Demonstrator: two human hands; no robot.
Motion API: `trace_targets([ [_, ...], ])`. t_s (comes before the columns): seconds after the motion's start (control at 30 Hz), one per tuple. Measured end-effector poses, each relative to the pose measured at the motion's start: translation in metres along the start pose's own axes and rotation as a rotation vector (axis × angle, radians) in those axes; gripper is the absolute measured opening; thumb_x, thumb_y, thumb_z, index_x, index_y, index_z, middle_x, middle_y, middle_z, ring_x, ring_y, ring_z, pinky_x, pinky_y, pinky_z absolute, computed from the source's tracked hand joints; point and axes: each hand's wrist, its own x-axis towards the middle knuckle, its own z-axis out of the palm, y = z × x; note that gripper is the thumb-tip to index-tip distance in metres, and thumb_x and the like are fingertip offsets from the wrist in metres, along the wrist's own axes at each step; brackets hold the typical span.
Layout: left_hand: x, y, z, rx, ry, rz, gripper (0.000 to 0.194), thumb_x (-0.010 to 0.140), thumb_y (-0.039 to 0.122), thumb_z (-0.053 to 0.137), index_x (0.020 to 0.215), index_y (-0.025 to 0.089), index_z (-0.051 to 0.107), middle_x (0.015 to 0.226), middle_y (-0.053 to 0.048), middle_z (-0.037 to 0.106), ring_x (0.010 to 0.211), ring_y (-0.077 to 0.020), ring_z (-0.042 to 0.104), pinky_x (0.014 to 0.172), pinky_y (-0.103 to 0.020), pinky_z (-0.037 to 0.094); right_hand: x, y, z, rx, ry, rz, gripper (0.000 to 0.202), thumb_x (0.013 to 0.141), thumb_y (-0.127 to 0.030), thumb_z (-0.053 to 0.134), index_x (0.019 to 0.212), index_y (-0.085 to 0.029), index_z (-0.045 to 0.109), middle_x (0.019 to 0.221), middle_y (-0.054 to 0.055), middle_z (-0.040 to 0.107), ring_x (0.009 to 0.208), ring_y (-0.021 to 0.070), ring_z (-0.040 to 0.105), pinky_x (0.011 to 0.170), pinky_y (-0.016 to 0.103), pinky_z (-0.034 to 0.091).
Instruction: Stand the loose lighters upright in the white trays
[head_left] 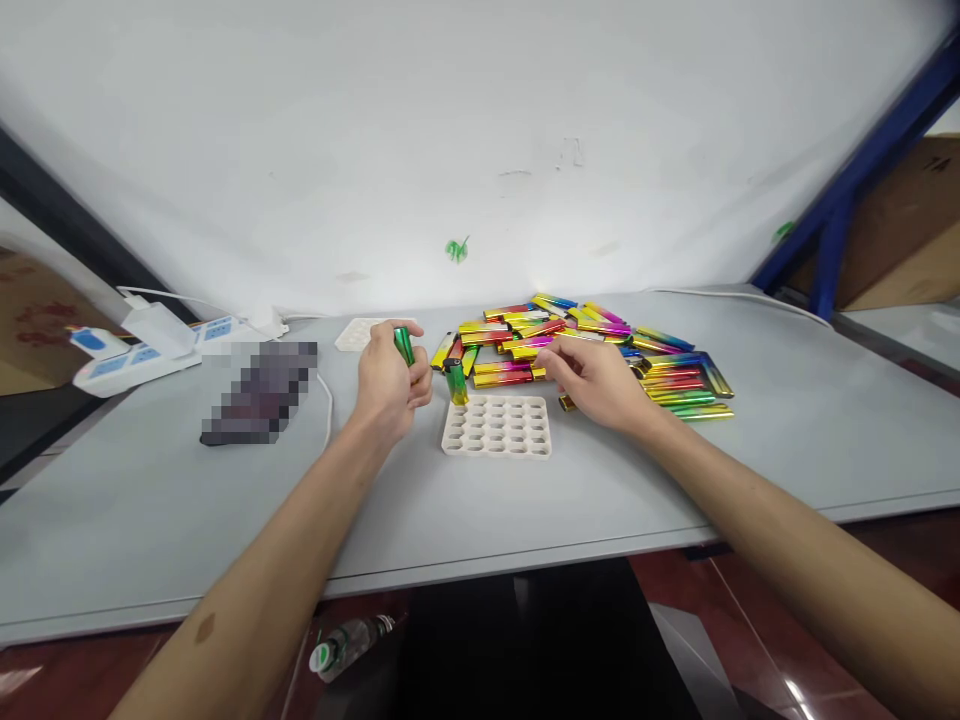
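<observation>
The left hand [386,380] curls its fingers [421,388] round a shiny green metallic tube [404,346], left of centre. The right hand [594,380], right of centre, holds its fingers narrow at a heap of glossy multicoloured metallic tubes [525,325]; I cannot tell whether they grip one. Between the hands, a green-and-gold tube [457,382] stands upright in the upper-left corner of a white holed tray [495,454] on the grey bench [420,520].

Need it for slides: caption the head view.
Left hand holds a green tube; right hand at the pile; another tube stands in the tray.
</observation>
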Motion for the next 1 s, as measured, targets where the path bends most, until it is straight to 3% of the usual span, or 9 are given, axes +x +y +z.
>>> trace_targets([
  [0.17,0.002,0.003,-0.004,-0.045,0.020,0.050,0.015,0.090,0.036,0.041,0.082,0.025,0.048,0.040,0.010,0.028,0.030,-0.0084,0.019,0.035,-0.021,0.014,0.001,0.004,0.000,-0.112,0.024,-0.054,0.027,0.098,-0.038,0.048,0.081,-0.021,0.060,0.080,0.004,0.067,0.070,0.0181,0.057,0.064,0.032,0.040],
  [0.3,-0.001,-0.001,-0.003,-0.034,0.026,0.225,0.025,0.090,0.049,0.049,0.084,0.026,0.042,0.047,0.010,0.033,0.033,-0.0079,0.024,0.036,-0.021,0.016,0.002,0.008,0.001,-0.148,0.024,-0.125,0.015,0.095,-0.031,0.052,0.090,-0.022,0.064,0.094,0.006,0.071,0.092,0.0241,0.062,0.085,0.041,0.046],
  [0.43,-0.008,-0.005,0.001,0.099,0.008,0.479,0.022,0.089,0.026,0.054,0.093,0.028,0.033,0.065,0.007,0.047,0.046,-0.0093,0.041,0.042,-0.020,0.029,0.003,0.014,0.003,-0.215,0.009,-0.209,0.013,0.094,-0.027,0.055,0.098,-0.022,0.066,0.100,0.009,0.067,0.099,0.0276,0.059,0.094,0.048,0.044],
  [0.57,-0.011,-0.005,0.002,0.264,-0.020,0.671,0.012,0.092,0.025,0.050,0.099,0.025,0.040,0.099,-0.002,0.058,0.074,-0.0124,0.058,0.062,-0.025,0.050,0.002,0.017,0.006,-0.301,-0.039,-0.244,0.022,0.093,-0.029,0.057,0.110,-0.022,0.069,0.103,0.011,0.062,0.102,0.0288,0.056,0.094,0.048,0.045],
  [0.67,-0.013,-0.004,0.001,0.432,-0.047,0.777,0.017,0.093,0.032,0.055,0.107,0.023,0.054,0.115,-0.006,0.061,0.103,-0.0182,0.061,0.085,-0.032,0.053,0.002,0.019,0.008,-0.334,-0.085,-0.258,0.024,0.093,-0.031,0.059,0.113,-0.023,0.071,0.104,0.011,0.060,0.101,0.0281,0.054,0.090,0.045,0.047],
  [0.77,-0.018,-0.003,0.001,0.499,-0.116,0.789,0.020,0.091,0.035,0.062,0.107,0.024,0.061,0.109,-0.006,0.068,0.112,-0.0221,0.061,0.094,-0.036,0.051,0.001,0.019,0.010,-0.357,-0.091,-0.253,0.025,0.093,-0.033,0.060,0.113,-0.025,0.072,0.105,0.011,0.060,0.101,0.0284,0.053,0.089,0.045,0.047],
  [0.9,-0.023,-0.004,0.002,0.491,-0.223,0.729,0.024,0.087,0.037,0.068,0.105,0.024,0.060,0.106,-0.006,0.069,0.106,-0.0222,0.066,0.094,-0.035,0.050,0.002,0.018,0.011,-0.366,-0.073,-0.230,0.027,0.093,-0.036,0.060,0.113,-0.024,0.073,0.102,0.011,0.061,0.101,0.0290,0.054,0.090,0.045,0.046],
  [1.0,-0.022,-0.007,0.000,0.779,-0.316,0.788,0.019,0.089,0.032,0.065,0.105,0.024,0.061,0.110,-0.006,0.068,0.107,-0.0232,0.063,0.096,-0.039,0.047,0.002,0.018,0.011,-0.365,-0.069,-0.220,0.027,0.092,-0.037,0.061,0.112,-0.023,0.073,0.103,0.011,0.062,0.103,0.0297,0.055,0.092,0.046,0.046],
])
